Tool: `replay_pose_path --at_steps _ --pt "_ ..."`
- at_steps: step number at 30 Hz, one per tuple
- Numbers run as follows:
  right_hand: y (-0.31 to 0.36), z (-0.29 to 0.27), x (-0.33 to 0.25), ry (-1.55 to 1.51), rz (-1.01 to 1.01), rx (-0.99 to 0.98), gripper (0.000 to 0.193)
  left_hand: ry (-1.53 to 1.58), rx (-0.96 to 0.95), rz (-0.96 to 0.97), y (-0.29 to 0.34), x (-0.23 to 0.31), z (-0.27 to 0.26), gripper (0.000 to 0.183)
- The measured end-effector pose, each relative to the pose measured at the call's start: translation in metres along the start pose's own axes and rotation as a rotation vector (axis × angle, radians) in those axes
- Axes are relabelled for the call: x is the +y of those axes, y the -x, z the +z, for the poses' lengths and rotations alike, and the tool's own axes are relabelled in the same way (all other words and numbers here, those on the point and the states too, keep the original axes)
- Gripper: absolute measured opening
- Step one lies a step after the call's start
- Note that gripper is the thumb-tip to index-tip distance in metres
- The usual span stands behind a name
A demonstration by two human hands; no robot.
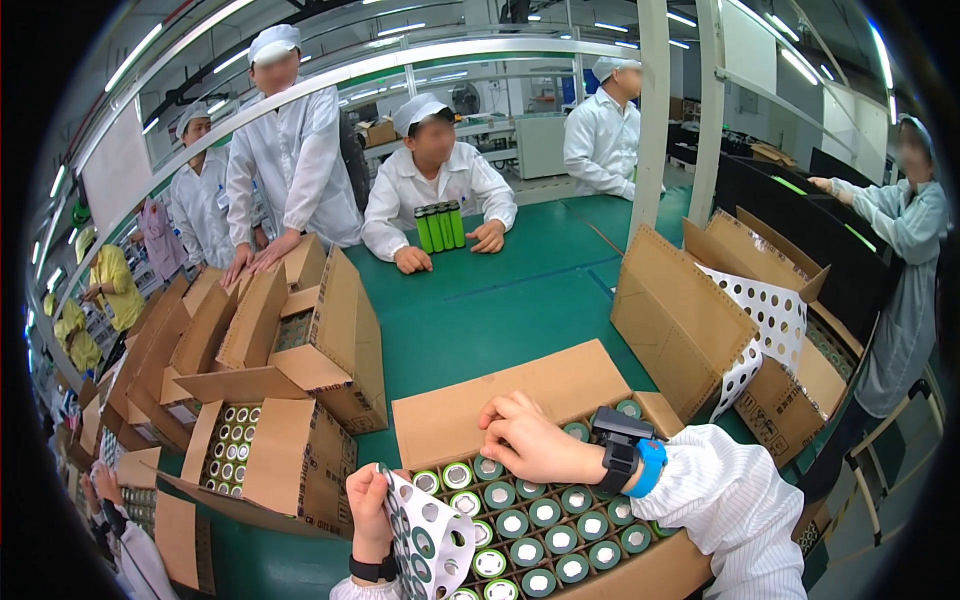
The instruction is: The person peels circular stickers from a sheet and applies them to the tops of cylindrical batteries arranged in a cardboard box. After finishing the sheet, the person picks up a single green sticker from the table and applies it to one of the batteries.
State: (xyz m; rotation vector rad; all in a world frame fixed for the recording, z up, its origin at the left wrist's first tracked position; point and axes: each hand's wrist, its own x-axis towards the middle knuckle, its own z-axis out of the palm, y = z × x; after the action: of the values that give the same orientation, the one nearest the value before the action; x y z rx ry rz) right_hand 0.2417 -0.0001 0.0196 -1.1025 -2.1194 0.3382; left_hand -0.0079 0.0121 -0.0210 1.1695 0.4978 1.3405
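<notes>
My left hand is closed on the edge of a white sheet of ring stickers, which is bent, punched with round holes and still carries several dark green rings. Below it stands an open cardboard box packed with upright cylindrical battery cells in a cardboard grid. Dark green rings cover the tops of many cells; some at the left show bare tops with bright green rims. Over the far side of the cells hovers my right hand, its fingers curled together. Whatever lies between those fingertips is hidden.
Open boxes of cells line the left, one beside a co-worker's hands. At right, a perforated white sheet drapes over cardboard boxes. Across the green table, a person sits behind green cells; others stand around.
</notes>
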Motion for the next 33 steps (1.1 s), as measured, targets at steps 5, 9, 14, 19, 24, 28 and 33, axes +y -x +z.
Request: replay_pose_path --at_steps 5,9,14,19,24,28,33 --pt "0.0009 0.0014 0.0006 0.009 -0.004 0.01 0.01 -0.019 -0.001 -0.005 -0.0002 0.0022 0.0014 0.028" --pt "-0.0004 0.0006 0.0007 0.013 -0.017 0.019 0.011 -0.031 0.013 -0.006 -0.0009 0.0009 0.0001 0.03" --pt "-0.0002 0.0011 -0.0003 0.023 -0.028 0.024 0.011 -0.044 0.014 -0.002 -0.0004 0.0018 0.0 0.03" --pt "0.0005 0.001 0.0012 0.046 -0.046 0.042 0.011 -0.015 -0.001 -0.009 -0.0015 0.0012 0.0022 0.029" --pt "0.0 0.0 -0.0012 0.043 -0.053 0.04 0.01 -0.047 0.013 -0.003 -0.0006 0.0021 0.0015 0.028" --pt "0.0002 0.0002 -0.0025 0.053 -0.065 0.045 0.009 -0.048 0.008 0.0 -0.0006 0.001 0.0 0.028" --pt "0.0002 0.0001 -0.0024 0.061 -0.065 0.036 0.008 -0.029 0.015 -0.007 -0.0007 0.0016 0.0016 0.028"
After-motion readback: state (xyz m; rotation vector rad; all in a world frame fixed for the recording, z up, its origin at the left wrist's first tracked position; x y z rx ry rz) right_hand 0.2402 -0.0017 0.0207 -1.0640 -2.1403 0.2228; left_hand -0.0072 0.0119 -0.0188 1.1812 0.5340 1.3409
